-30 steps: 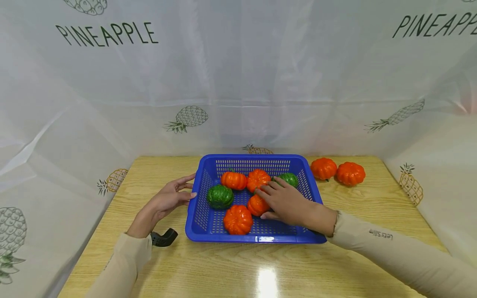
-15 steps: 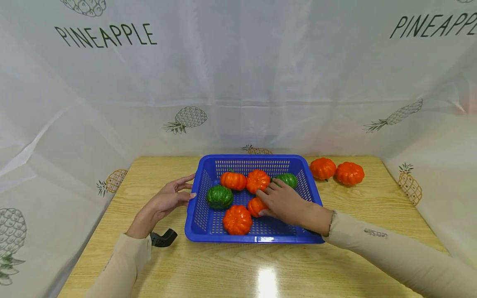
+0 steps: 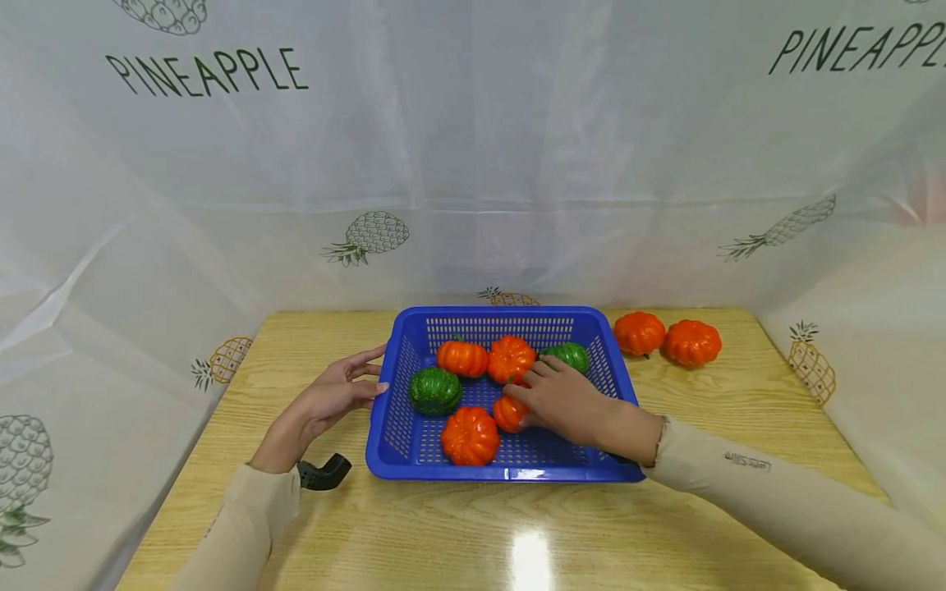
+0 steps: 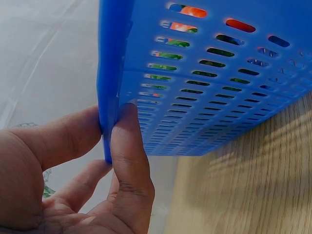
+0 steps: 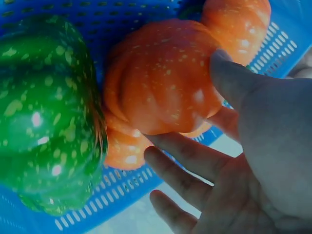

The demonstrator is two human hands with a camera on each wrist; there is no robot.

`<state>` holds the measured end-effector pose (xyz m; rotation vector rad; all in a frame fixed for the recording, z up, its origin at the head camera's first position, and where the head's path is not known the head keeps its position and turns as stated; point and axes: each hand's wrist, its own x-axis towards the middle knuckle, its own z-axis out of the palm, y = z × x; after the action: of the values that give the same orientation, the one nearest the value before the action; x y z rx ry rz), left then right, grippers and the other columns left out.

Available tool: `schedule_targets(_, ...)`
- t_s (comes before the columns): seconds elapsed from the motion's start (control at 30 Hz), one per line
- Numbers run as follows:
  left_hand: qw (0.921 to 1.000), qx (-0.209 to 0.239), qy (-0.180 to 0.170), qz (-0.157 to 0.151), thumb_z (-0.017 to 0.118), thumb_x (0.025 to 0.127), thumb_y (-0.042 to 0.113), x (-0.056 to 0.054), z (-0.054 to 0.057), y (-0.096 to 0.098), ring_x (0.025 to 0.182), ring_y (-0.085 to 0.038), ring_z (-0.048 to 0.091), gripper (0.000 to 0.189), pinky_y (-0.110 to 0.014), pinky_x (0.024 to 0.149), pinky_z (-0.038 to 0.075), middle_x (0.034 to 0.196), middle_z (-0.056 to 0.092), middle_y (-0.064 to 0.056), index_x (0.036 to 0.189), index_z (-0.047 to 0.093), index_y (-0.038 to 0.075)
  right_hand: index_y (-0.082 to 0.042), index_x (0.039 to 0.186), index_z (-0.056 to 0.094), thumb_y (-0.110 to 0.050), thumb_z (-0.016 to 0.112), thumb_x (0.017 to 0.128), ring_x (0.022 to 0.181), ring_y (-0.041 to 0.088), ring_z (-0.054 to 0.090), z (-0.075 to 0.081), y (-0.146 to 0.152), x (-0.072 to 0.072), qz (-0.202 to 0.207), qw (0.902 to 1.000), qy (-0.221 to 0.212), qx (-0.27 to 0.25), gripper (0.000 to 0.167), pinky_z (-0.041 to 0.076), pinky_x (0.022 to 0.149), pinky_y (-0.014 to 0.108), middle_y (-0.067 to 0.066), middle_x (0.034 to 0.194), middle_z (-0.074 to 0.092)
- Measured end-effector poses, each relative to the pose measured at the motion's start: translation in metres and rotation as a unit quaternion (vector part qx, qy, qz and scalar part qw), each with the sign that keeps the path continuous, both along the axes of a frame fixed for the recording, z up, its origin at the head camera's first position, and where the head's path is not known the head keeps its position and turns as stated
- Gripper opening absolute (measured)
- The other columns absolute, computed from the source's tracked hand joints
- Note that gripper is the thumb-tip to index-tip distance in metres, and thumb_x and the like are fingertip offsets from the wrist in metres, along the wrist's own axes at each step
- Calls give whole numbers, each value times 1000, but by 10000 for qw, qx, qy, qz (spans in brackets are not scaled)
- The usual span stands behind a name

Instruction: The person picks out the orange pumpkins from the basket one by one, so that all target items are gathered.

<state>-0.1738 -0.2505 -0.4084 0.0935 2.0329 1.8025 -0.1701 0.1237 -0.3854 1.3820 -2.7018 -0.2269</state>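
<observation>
We pinch the blue basket (image 3: 443, 474) with our left hand (image 3: 328, 398); our nearer right hand (image 3: 567, 402) grips an orange pumpkin (image 3: 507, 415) between thumb and fingers.

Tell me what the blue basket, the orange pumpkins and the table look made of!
Blue basket: probably plastic, smooth and slightly shiny, with even rows of slots.
Orange pumpkins: maybe plastic or coated foam, glossy with bright highlights; I can't be sure.
Table: wood or wood-look top, showing grain and a shiny glare.
</observation>
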Motion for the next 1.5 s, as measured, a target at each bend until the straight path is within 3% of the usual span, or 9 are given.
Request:
schedule_targets(0.3, 10000, -34, -12, 31, 61, 105, 0, -1, 0, 1, 94, -14, 70, 77, -30, 84, 62, 144, 47, -27, 169, 20, 5, -18, 131, 72, -42, 79, 93, 115, 30, 66, 13, 18, 1, 422, 9941, 811, -582, 46, 54, 104, 47, 6, 120, 72)
schedule_targets(0.77, 10000, -34, -26, 18, 61, 105, 0, 0, 0, 0, 94, -15, 70, 77, -32, 85, 62, 143, 47, -26, 170, 20, 5, -17, 147, 63, -34, 84, 89, 131, 36, 61, 22, 60, 2, 622, 9869, 1067, -1033, 63, 47, 113, 55, 13, 142, 66)
schedule_targets(0.83, 10000, -32, -32, 9, 61, 105, 1, -1, 0, 0, 94, -15, 70, 77, -32, 85, 62, 143, 48, -26, 170, 19, 5, -16, 146, 64, -39, 69, 102, 130, 37, 62, 22, 65, 3, 707, 9839, 1123, -1201, 50, 47, 112, 57, 15, 141, 66)
schedule_targets(0.93, 10000, -20, -26, -10, 61, 105, 1, -1, 0, 0, 94, -15, 69, 77, -32, 85, 61, 143, 48, -26, 170, 19, 6, -15, 145, 64, -40, 66, 102, 128, 38, 62, 21, 73, 2, 752, 9808, 1195, -1348, 50, 48, 110, 58, 16, 141, 66)
schedule_targets(1.0, 10000, -2, -23, -17, 61, 105, 1, -1, 1, 0, 94, -14, 69, 77, -32, 85, 61, 142, 48, -26, 170, 19, 6, -16, 145, 64, -40, 68, 101, 127, 39, 62, 20, 78, 1, 742, 9792, 1244, -1424, 50, 48, 109, 59, 16, 140, 66)
schedule_targets(1.1, 10000, 20, -29, -30, 61, 105, 1, 0, 1, 0, 94, -14, 69, 77, -32, 85, 61, 142, 49, -25, 170, 19, 6, -16, 145, 64, -32, 85, 84, 127, 39, 62, 18, 85, 0, 698, 9780, 1226, -1537, 66, 49, 107, 59, 15, 139, 66)
schedule_targets(1.23, 10000, 24, -32, -42, 61, 105, 0, 0, 1, 0, 95, -14, 69, 77, -33, 86, 62, 141, 49, -23, 170, 19, 6, -14, 145, 65, -48, 58, 105, 125, 39, 62, 17, 94, -2, 713, 9727, 1307, -1782, 52, 50, 104, 59, 15, 137, 68)
schedule_targets(1.33, 10000, 17, -36, -47, 61, 105, 1, -1, 1, 0, 95, -14, 69, 78, -34, 87, 61, 141, 49, -23, 170, 19, 6, -13, 144, 65, -55, 30, 111, 123, 39, 62, 17, 99, -3, 716, 9676, 1407, -1969, 63, 51, 103, 59, 15, 135, 69)
schedule_targets(1.5, 10000, -4, -71, -27, 61, 105, 2, -2, 0, 0, 97, -14, 68, 78, -33, 87, 61, 142, 49, -22, 170, 19, 7, -14, 143, 66, -56, 32, 111, 124, 40, 61, 14, 106, -3, 661, 9644, 1357, -2174, 63, 49, 104, 59, 15, 133, 70)
